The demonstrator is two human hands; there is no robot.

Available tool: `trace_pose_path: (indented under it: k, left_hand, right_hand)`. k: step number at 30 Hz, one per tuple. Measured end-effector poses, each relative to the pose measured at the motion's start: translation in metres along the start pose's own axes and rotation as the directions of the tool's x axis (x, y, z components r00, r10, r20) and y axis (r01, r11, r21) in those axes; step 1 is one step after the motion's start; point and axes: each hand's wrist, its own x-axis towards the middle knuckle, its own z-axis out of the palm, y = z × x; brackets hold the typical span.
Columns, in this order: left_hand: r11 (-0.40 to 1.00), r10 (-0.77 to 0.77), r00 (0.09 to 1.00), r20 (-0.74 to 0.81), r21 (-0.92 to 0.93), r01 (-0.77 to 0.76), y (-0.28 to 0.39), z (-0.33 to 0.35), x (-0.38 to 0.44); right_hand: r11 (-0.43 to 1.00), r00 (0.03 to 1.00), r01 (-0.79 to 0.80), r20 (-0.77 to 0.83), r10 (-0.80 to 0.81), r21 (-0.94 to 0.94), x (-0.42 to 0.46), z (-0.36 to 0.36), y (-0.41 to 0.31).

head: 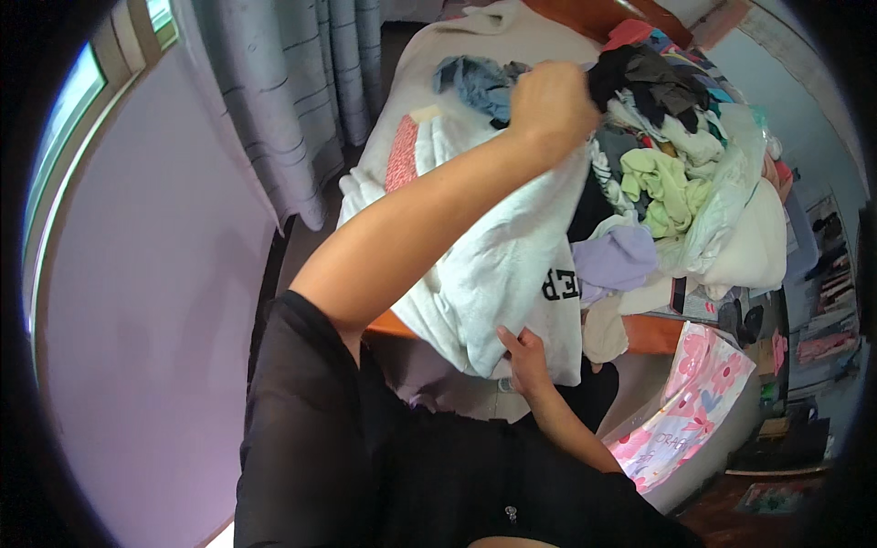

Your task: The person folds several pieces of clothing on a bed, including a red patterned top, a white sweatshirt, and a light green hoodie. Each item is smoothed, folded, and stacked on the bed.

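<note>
A white garment [500,253] with black lettering is spread in front of me over the near edge of the bed. My left hand [553,106] reaches across to its far right side, fist closed and somewhat blurred, with the white cloth running up to it. Lower down, my right hand [527,356] pinches the near edge between thumb and fingers. Just beyond the left fist lies a crumpled blue-grey cloth [476,82]. A red-and-white patterned cloth [402,152] shows at the garment's left.
Right of the garment is a heap with a light green cloth [661,188], dark clothes [651,79], a lavender cloth [616,257] and a clear plastic bag [730,185]. A pink floral bag [692,404] hangs lower right. Grey curtains [274,89] and a wall [151,274] stand left.
</note>
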Motion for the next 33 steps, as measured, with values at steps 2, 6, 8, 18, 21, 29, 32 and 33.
trace_pose_path:
  k: [2, 6, 8, 18, 21, 29, 32, 33]
  left_hand:
    - [0.98, -0.162, 0.978, 0.13, 0.133, 0.145, -0.026, 0.031, 0.016]
    - [0.864, -0.453, 0.854, 0.256, 0.363, 0.349, -0.113, 0.083, 0.017]
    - [0.795, -0.565, 0.773, 0.289, 0.439, 0.418, -0.13, 0.094, 0.001]
    - [0.936, -0.315, 0.813, 0.49, 0.299, 0.183, -0.252, 0.127, -0.049]
    - [0.895, -0.437, 0.8, 0.412, 0.291, 0.339, -0.269, 0.143, -0.038]
    - [0.821, -0.458, 0.784, 0.419, 0.539, 0.191, -0.247, 0.162, 0.023]
    - [0.802, -0.417, 0.855, 0.309, 0.568, 0.186, -0.143, 0.123, 0.053]
    - [0.794, -0.4, 0.866, 0.301, 0.585, 0.163, -0.135, 0.122, 0.055]
  right_hand:
    - [0.977, 0.996, -0.089, 0.008, 0.089, 0.194, 0.012, -0.017, 0.008]
    - [0.969, 0.988, -0.151, 0.049, 0.144, 0.197, 0.046, -0.048, 0.028]
    - [0.944, 0.986, -0.165, 0.03, 0.163, 0.287, 0.046, -0.05, 0.03]
    - [0.955, 0.999, -0.033, 0.009, 0.037, -0.295, 0.009, -0.031, 0.032]
    - [0.965, 0.997, -0.05, 0.039, 0.062, -0.257, 0.007, -0.033, 0.025]
    - [0.981, 0.996, -0.034, 0.075, 0.05, -0.192, 0.024, -0.055, 0.049]
    - [0.972, 0.983, -0.138, 0.093, 0.158, -0.191, 0.029, -0.071, 0.052]
    - [0.97, 0.975, -0.176, 0.105, 0.195, -0.169, 0.031, -0.075, 0.05]
